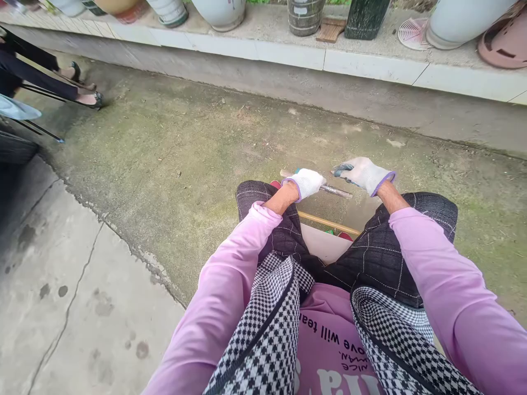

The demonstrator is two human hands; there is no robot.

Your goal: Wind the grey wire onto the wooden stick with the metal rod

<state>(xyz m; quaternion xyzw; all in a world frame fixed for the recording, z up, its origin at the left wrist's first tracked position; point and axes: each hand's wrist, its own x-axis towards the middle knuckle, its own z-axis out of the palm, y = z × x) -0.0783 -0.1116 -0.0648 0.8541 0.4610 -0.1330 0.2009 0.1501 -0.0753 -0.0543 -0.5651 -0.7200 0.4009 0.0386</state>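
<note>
My left hand (307, 182), in a white knit glove with a purple cuff, is closed around a slim rod (338, 191). A pale, wood-coloured end sticks out on the left of the fist and a silvery-brown end on the right. Just right of the rod is my right hand (362, 173), in a matching glove with dark grey coated fingers. Its fingers are pinched together; what they hold, if anything, is too small to make out. Below the hands, between my knees, a thin yellowish stick (329, 222) crosses above a pale flat surface (321, 244).
A low tiled ledge (288, 55) runs along the far side, bearing several flower pots (220, 13). At the left, another person's legs (45, 77) extend beside thin dark metal legs. Mossy concrete ground (164, 137) meets a cracked grey slab (82, 274).
</note>
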